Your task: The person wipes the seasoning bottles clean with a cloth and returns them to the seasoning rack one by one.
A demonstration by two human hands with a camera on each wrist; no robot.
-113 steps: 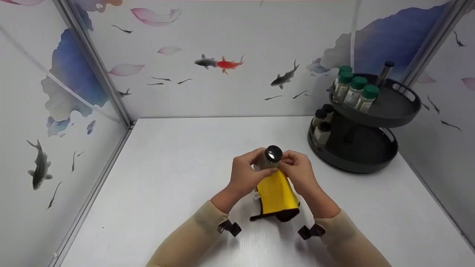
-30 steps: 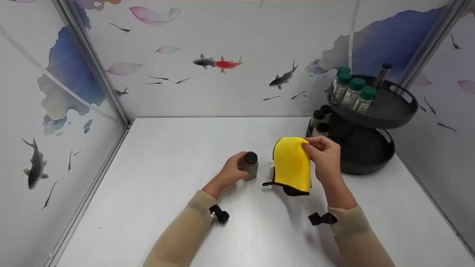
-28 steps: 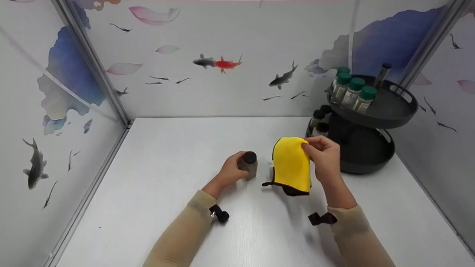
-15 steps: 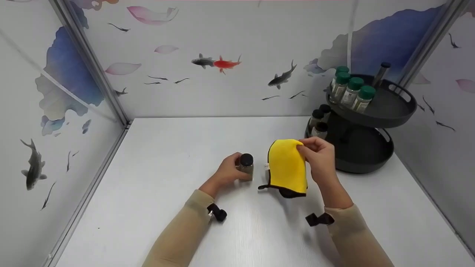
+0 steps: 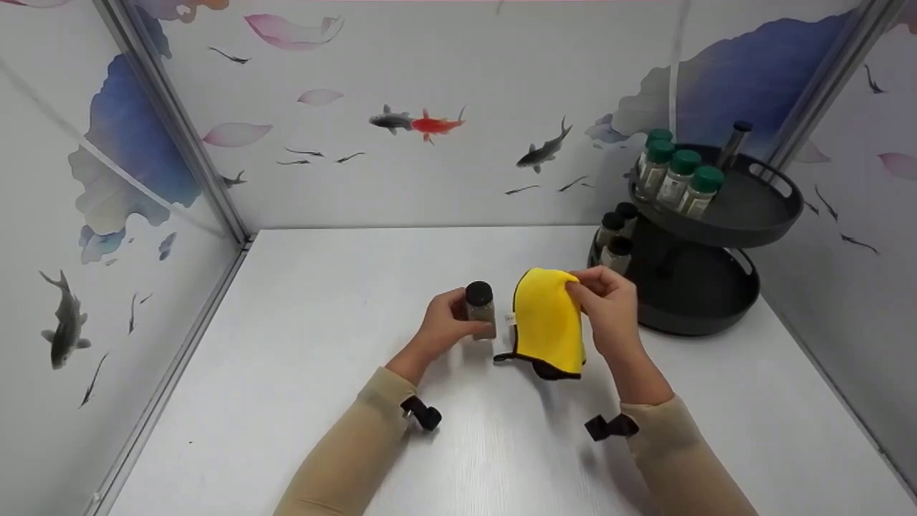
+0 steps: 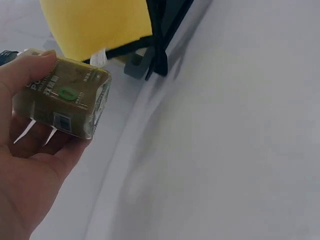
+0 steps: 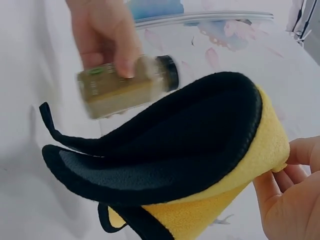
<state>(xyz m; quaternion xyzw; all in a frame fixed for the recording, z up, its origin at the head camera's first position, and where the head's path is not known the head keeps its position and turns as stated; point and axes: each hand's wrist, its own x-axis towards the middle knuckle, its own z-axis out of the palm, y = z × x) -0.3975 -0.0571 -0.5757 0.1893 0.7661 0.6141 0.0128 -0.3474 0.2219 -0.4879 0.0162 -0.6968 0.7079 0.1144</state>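
My left hand (image 5: 442, 328) grips a clear spice jar (image 5: 481, 312) with a black lid, thumb across its front. Brown powder and a printed label show on the jar (image 6: 62, 95) in the left wrist view. To its right, my right hand (image 5: 610, 304) pinches the upper corner of a yellow cleaning cloth (image 5: 548, 319) with black edging. The cloth hangs folded over, its dark inner side (image 7: 170, 150) facing the right wrist camera. A small gap separates jar and cloth in the head view.
A black two-tier round rack (image 5: 698, 322) stands at the right rear. Several green-capped jars (image 5: 677, 175) and a slim black-topped container (image 5: 734, 145) occupy its upper tier; black-capped jars (image 5: 612, 240) stand on the lower one. White panels enclose the white table (image 5: 322, 308).
Earlier both hands held the jar and cloth together; they have since moved apart. Over the last half second the jar has risen slightly and the cloth has shifted a little left toward it.
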